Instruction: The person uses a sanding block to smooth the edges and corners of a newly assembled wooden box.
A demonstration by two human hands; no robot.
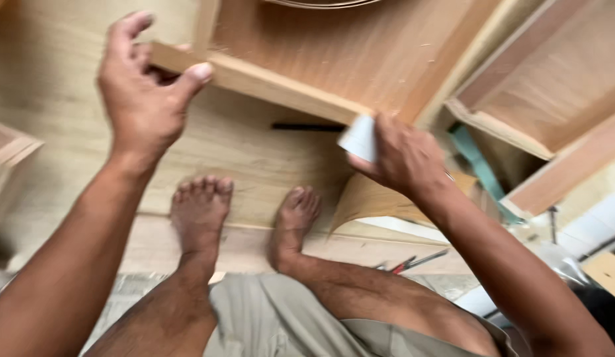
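While the head view looks down past bare legs and feet (248,221), the left hand (143,92) grips the corner of a wooden frame (281,84), thumb curled over the near rail and fingers wrapped behind it. The right hand (403,157) is closed around a folded pale sheet (360,137), probably sandpaper, pinching it between thumb and fingers and pressing it against the frame's near rail at its right end. That rail runs slantwise from one hand to the other, and the frame's thin panel spreads away beyond both hands. Under the hands lies a pale board (254,158), with a dark narrow stick (307,126) on it just left of the right hand. Below the right wrist a loose curled veneer sheet (380,201) lifts off the floor. Right of the right hand a second frame (552,92) leans, with a teal strip (479,168) beside it. Near the right forearm, red-handled pliers (413,263) lie on the floor. Left of the left forearm sits a wooden block (9,158).
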